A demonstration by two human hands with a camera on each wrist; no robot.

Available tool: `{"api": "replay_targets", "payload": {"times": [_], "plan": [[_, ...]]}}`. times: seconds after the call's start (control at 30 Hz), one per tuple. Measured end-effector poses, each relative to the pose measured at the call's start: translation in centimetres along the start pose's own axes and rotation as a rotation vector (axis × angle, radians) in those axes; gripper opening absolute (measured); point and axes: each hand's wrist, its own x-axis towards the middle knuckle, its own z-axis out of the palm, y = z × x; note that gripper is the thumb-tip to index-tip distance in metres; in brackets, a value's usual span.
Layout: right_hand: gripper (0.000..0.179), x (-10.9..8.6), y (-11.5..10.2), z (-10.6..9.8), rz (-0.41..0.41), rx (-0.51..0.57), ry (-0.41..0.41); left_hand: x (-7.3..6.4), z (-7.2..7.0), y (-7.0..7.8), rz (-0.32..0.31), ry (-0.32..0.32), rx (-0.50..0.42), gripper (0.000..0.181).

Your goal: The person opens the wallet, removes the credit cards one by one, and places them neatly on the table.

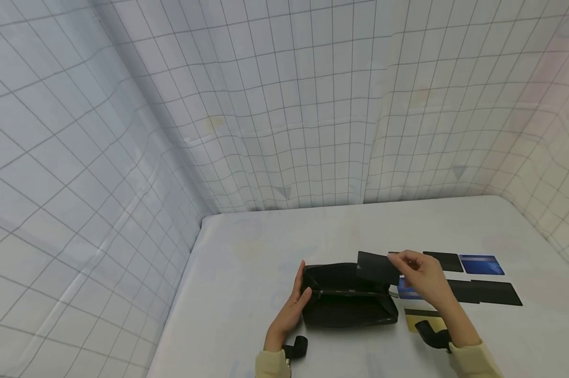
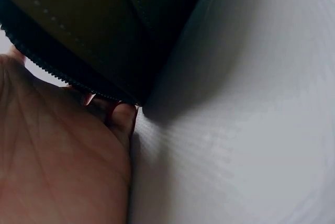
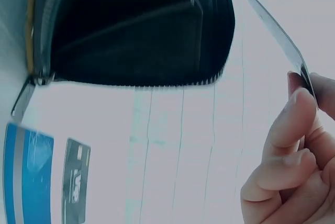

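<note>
A black zip-around wallet [image 1: 350,316] stands on the white table with its zipper undone and its mouth spread, showing dark compartments. My left hand [image 1: 290,310] grips its left end, thumb at the opening and fingers along the outer side; in the left wrist view the fingertips are at the toothed zipper edge. Between thumb and fingers my right hand [image 1: 423,275] pinches a black card [image 1: 377,269] by its right end. The card is held above the wallet's right back part and overlaps it in the head view. In the right wrist view this card [image 3: 272,25] appears nearly edge-on.
Right of the wallet lie several cards: a blue card [image 1: 481,264], black cards [image 1: 447,261], a second blue card [image 1: 409,290] partly under my right hand's outline, and a gold card [image 1: 419,321] with a dark stripe. Grid-patterned white curtains [image 1: 284,131] enclose the table.
</note>
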Motion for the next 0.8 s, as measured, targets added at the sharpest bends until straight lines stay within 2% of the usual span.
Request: {"api": "replay_targets", "payload": {"times": [0.33,0.5,0.67,0.8], "plan": [[0.037,-0.8,1.9,-2.6,0.049,-0.074,0.146,0.0,0.0,0.0,0.007,-0.002,0.001,0.061],[0.043,-1.6,3.3,-4.0,0.113,-0.114,0.193,0.0,0.1,-0.1,0.009,-0.009,-0.004,0.061],[0.047,-1.9,4.6,-5.0,0.158,-0.152,0.206,0.0,0.1,-0.1,0.010,-0.011,-0.004,0.061],[0.047,-2.0,5.7,-5.6,0.176,-0.177,0.171,0.0,0.1,0.0,0.012,-0.005,0.008,0.061]]}}
